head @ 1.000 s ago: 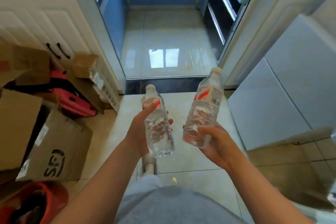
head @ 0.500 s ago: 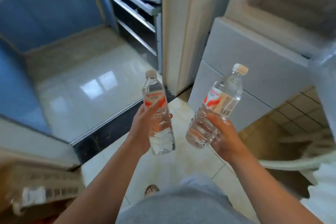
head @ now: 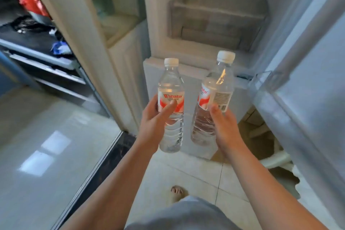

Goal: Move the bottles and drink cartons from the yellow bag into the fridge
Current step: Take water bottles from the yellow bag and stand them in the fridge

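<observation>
I carry two clear water bottles with white caps and red-and-white labels, both upright at chest height. My left hand (head: 155, 119) grips the left bottle (head: 170, 84) around its middle. My right hand (head: 223, 123) grips the right bottle (head: 217, 87) just below its label. Straight ahead stands the open fridge (head: 205, 24), its pale interior holding a clear drawer (head: 216, 15). The open fridge door (head: 306, 61) stands to my right with a clear door shelf (head: 261, 84). The yellow bag is out of view.
A white door frame (head: 74, 24) stands left of the fridge. Beyond it is a kitchen with a dark counter (head: 28, 31) bearing clutter and a glossy floor (head: 46, 136). My foot (head: 177, 191) is on pale tiles below the bottles.
My view has swung right and up, from the kitchen doorway to the open fridge. Both hands still hold their bottles, which are now more upright and closer to the fridge.
</observation>
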Available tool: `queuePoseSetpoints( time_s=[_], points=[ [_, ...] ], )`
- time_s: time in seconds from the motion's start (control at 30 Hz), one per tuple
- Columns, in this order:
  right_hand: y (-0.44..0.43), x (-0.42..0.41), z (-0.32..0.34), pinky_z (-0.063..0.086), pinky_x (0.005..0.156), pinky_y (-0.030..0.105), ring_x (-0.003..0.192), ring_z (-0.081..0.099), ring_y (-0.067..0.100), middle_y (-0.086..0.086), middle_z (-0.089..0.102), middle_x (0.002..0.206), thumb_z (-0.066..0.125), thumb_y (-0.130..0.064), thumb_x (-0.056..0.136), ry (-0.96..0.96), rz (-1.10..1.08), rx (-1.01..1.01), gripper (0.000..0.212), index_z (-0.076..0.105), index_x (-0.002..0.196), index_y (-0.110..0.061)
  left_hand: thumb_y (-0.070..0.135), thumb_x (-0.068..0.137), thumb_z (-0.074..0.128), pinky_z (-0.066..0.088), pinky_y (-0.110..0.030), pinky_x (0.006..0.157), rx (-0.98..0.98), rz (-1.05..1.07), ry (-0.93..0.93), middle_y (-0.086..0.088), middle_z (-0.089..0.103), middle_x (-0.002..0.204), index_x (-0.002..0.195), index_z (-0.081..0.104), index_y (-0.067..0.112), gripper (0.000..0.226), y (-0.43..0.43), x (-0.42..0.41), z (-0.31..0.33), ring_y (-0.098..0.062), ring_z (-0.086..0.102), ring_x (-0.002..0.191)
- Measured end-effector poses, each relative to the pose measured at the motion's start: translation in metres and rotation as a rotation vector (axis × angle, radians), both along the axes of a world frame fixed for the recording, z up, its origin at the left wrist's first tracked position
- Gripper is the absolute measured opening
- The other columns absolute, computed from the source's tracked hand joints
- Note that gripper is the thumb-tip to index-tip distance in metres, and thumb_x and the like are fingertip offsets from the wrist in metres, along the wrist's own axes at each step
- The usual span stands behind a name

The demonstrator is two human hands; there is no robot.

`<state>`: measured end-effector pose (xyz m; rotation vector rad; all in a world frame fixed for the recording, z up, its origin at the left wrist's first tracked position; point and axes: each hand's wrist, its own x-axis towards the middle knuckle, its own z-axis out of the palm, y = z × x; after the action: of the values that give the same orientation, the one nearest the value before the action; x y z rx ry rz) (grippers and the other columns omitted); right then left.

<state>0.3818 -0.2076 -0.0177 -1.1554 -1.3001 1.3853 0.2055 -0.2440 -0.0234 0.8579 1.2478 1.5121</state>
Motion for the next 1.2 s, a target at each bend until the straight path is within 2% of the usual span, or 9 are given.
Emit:
queuePoseSetpoints(
  time_s=[0.2, 0.33, 0.4, 0.5, 0.73, 0.9, 0.97, 1.1, 1.2],
  points=[
    [0.1, -0.01, 0.04, 0.054, 0.094, 0.045, 0.107, 0.069, 0.017, 0.0, 0.072, 0.117, 0.06, -0.08, 0.07, 0.08, -0.073, 0.138, 0.085, 0.06, 0.129, -0.02, 0.022, 0.087, 0.061, 0.056, -0.035, 0.087, 0.216, -0.052, 0.091, -0.009, 0.073, 0.106, 0.126, 0.058, 0.004, 0.043, 0.117, 0.009, 0.054, -0.024, 0.07, 0.099],
    [0.156, -0.018, 0.07, 0.054, 0.094, 0.048, 0.107, 0.069, 0.02, 0.003, 0.072, 0.116, 0.061, -0.079, 0.07, 0.107, -0.142, 0.252, 0.083, 0.062, 0.127, -0.019, 0.016, 0.09, 0.059, 0.056, -0.03, 0.08, 0.341, -0.109, 0.08, -0.014, 0.071, 0.108, 0.128, 0.055, 0.0, 0.042, 0.185, 0.01, 0.087, -0.025, 0.07, 0.099],
    [0.183, -0.021, 0.086, 0.057, 0.088, 0.039, 0.104, 0.07, 0.017, -0.001, 0.073, 0.113, 0.063, -0.08, 0.068, 0.095, -0.168, 0.3, 0.082, 0.063, 0.126, -0.022, 0.017, 0.09, 0.059, 0.055, -0.03, 0.079, 0.399, -0.136, 0.087, -0.013, 0.071, 0.107, 0.126, 0.056, 0.001, 0.04, 0.217, 0.008, 0.102, -0.025, 0.07, 0.098],
    [0.221, -0.024, 0.109, 0.058, 0.077, 0.025, 0.098, 0.072, 0.013, -0.003, 0.074, 0.107, 0.063, -0.064, 0.072, 0.127, -0.195, 0.355, 0.068, 0.064, 0.124, -0.019, 0.018, 0.09, 0.06, 0.056, -0.032, 0.081, 0.476, -0.178, 0.115, -0.013, 0.071, 0.109, 0.126, 0.057, 0.002, 0.039, 0.263, 0.005, 0.123, -0.026, 0.069, 0.101],
    [0.311, -0.035, 0.159, 0.049, 0.073, 0.008, 0.094, 0.069, -0.001, -0.016, 0.074, 0.1, 0.063, -0.059, 0.071, 0.091, -0.32, 0.546, 0.064, 0.065, 0.118, -0.015, 0.03, 0.088, 0.064, 0.052, -0.049, 0.096, 0.598, -0.275, 0.12, -0.014, 0.069, 0.118, 0.133, 0.053, 0.003, 0.053, 0.366, -0.004, 0.172, -0.031, 0.066, 0.111],
    [0.362, -0.043, 0.177, 0.051, 0.078, 0.014, 0.101, 0.069, 0.006, -0.008, 0.074, 0.108, 0.069, -0.045, 0.085, 0.073, -0.324, 0.555, 0.044, 0.063, 0.121, -0.02, 0.028, 0.089, 0.063, 0.048, -0.055, 0.101, 0.591, -0.343, 0.105, -0.007, 0.067, 0.123, 0.133, 0.053, 0.023, 0.045, 0.429, -0.012, 0.188, -0.028, 0.065, 0.114],
    [0.378, -0.045, 0.178, 0.052, 0.08, 0.013, 0.102, 0.068, 0.004, -0.011, 0.074, 0.109, 0.069, -0.045, 0.085, 0.041, -0.33, 0.55, 0.043, 0.063, 0.121, -0.023, 0.033, 0.086, 0.067, 0.045, -0.059, 0.103, 0.585, -0.356, 0.089, -0.008, 0.066, 0.126, 0.134, 0.053, 0.023, 0.051, 0.449, -0.016, 0.188, -0.031, 0.063, 0.117],
    [0.408, -0.049, 0.169, 0.055, 0.09, 0.033, 0.103, 0.069, 0.011, -0.006, 0.073, 0.11, 0.069, -0.047, 0.079, -0.003, -0.342, 0.502, 0.047, 0.063, 0.121, -0.026, 0.033, 0.08, 0.066, 0.045, -0.058, 0.103, 0.55, -0.36, 0.088, -0.006, 0.067, 0.125, 0.137, 0.052, 0.017, 0.06, 0.477, -0.02, 0.178, -0.029, 0.063, 0.117],
    [0.426, -0.05, 0.159, 0.055, 0.092, 0.039, 0.102, 0.07, 0.013, -0.005, 0.074, 0.11, 0.072, -0.04, 0.081, -0.005, -0.329, 0.458, 0.041, 0.063, 0.119, -0.027, 0.036, 0.076, 0.066, 0.047, -0.056, 0.103, 0.509, -0.33, 0.083, -0.005, 0.067, 0.124, 0.137, 0.052, 0.016, 0.066, 0.491, -0.022, 0.166, -0.027, 0.064, 0.116]
  ],
)
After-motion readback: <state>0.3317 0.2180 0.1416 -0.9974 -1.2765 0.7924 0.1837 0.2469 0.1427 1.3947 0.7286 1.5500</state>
